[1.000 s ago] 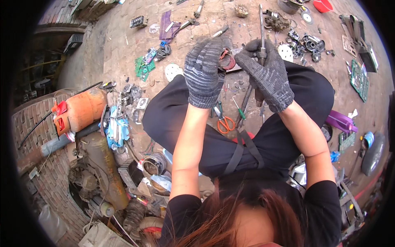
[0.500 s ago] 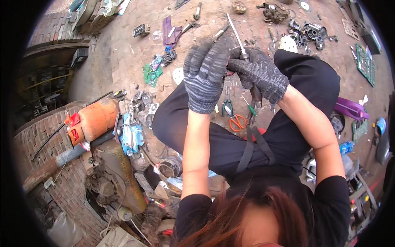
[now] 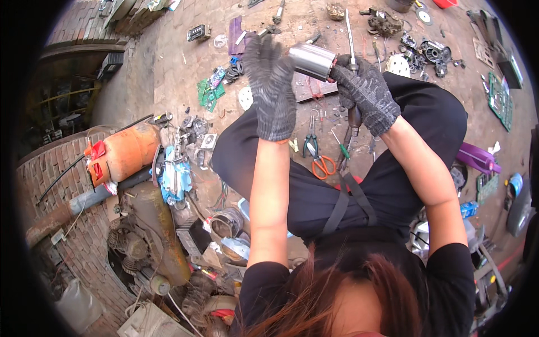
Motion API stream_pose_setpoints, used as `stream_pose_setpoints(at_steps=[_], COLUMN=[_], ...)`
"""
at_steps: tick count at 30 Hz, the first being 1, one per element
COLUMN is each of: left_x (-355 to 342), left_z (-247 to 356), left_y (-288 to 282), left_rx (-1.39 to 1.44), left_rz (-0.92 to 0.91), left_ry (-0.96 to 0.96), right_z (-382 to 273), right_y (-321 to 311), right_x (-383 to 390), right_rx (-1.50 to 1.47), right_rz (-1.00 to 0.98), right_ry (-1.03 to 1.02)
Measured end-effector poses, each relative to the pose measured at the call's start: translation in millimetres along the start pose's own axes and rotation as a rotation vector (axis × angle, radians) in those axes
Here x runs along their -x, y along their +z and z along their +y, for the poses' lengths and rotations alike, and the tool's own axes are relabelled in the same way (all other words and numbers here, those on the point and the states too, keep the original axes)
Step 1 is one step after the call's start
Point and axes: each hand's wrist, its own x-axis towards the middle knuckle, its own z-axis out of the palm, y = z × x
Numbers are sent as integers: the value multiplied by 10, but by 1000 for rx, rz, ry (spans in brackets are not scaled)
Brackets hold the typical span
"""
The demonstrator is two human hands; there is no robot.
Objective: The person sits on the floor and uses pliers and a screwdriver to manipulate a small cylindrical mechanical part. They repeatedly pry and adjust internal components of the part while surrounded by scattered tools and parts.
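Observation:
Both my hands wear grey knitted gloves. My right hand [image 3: 368, 92] is closed around a long screwdriver [image 3: 350, 36], its shaft pointing away from me and its dark handle emerging below the glove. The same hand's thumb and fingers pinch the right end of a shiny silver metal cylinder [image 3: 313, 60], where a bit of red shows. Beside the cylinder's left end, my left hand [image 3: 272, 92] is open with fingers stretched upward, blurred by motion; whether it touches the metal is unclear. A flat reddish plate [image 3: 314, 89] lies below the cylinder.
Pliers [image 3: 310, 145], orange-handled scissors [image 3: 324, 167] and a green-handled screwdriver [image 3: 343, 149] lie between my legs. Green circuit boards [image 3: 209, 96] rest at the left. Metal parts [image 3: 432, 51] spread at the far right. An orange gas cylinder [image 3: 130, 150] stands left.
The silver cylinder, earlier hidden behind my gloves, now shows between my hands. My left hand has moved away from my right and opened out; my right hand and screwdriver have shifted slightly right.

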Motion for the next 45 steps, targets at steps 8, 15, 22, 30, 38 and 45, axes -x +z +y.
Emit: stream_pose_setpoints(at_steps=[8, 15, 22, 30, 38, 45], left_x=[0, -38, -37, -68, -169, -166], left_z=[-229, -206, -302, -206, -191, -279], left_y=[39, 93, 120, 169, -105, -169], left_rx=[364, 365, 282, 249, 203, 268], left_rz=[584, 574, 537, 549, 511, 539], left_ry=[-561, -397, -322, -388, -537, -501], right_z=[31, 19, -16, 20, 8, 89], right_y=[172, 195, 183, 171, 69, 47], right_x=[89, 100, 105, 58, 2, -45], right_rx=[214, 148, 98, 114, 237, 257], right_rz=[42, 64, 18, 32, -28, -78], right_ry=[-209, -199, -67, -215, -239, -273])
